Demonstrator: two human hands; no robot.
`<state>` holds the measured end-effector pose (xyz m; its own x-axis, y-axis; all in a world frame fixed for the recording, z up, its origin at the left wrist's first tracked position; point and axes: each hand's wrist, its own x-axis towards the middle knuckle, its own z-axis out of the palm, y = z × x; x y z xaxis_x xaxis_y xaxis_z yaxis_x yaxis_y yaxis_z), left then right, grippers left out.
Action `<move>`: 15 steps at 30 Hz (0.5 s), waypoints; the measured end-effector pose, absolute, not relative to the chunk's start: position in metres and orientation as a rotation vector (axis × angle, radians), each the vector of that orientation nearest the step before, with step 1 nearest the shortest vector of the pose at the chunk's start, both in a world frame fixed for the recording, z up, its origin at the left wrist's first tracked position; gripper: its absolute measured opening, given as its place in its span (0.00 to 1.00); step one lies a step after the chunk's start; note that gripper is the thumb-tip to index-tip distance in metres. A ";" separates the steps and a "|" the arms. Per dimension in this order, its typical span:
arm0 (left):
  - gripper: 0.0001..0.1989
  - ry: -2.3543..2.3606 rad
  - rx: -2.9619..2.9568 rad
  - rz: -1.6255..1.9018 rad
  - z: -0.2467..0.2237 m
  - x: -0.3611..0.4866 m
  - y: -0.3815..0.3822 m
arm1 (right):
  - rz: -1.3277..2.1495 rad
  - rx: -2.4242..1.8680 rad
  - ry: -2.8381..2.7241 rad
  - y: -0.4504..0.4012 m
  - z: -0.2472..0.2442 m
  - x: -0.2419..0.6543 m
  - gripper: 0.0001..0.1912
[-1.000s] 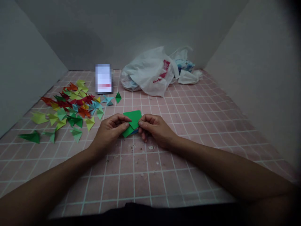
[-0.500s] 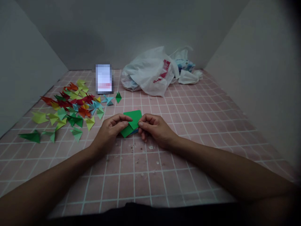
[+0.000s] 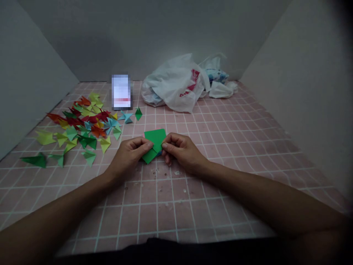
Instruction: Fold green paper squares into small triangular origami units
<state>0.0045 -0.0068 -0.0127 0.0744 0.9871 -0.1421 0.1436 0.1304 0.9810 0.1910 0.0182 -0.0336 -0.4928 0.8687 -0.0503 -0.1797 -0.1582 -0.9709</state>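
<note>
L hand point(image 3: 129, 156): fingers point(image 3: 148, 145) closed on green origami sheet point(image 3: 154, 139), pinching its L side
R hand point(image 3: 182, 151): fingers point(image 3: 165, 145) closed on same sheet, R side
Sheet: folded, between hands, low over pink grid mat point(image 3: 193, 191); contact w/ mat unclear; blue paper point(image 3: 159, 154) peeks out under it
Nearby: folded paper pieces point(image 3: 82, 129) to L, white plastic bag point(image 3: 173, 84) + pixelated card point(image 3: 120, 92) at back

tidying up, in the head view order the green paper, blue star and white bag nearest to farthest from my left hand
From the left hand:
1. green paper, held in its fingers, just to its right
2. blue star, straight ahead, at the edge of the paper pile
3. white bag, farthest, at the back, ahead and right
</note>
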 end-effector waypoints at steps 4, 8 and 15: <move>0.14 1.330 1.258 0.962 -0.010 0.006 -0.008 | 1.740 -0.843 -1.338 0.018 -0.033 0.191 0.08; 0.13 1.346 1.294 0.972 -0.010 0.005 -0.008 | 1.763 -0.850 -1.323 0.019 -0.034 0.191 0.08; 0.11 1.303 1.315 1.039 -0.014 0.004 -0.007 | 1.759 -0.849 -1.291 0.019 -0.032 0.192 0.08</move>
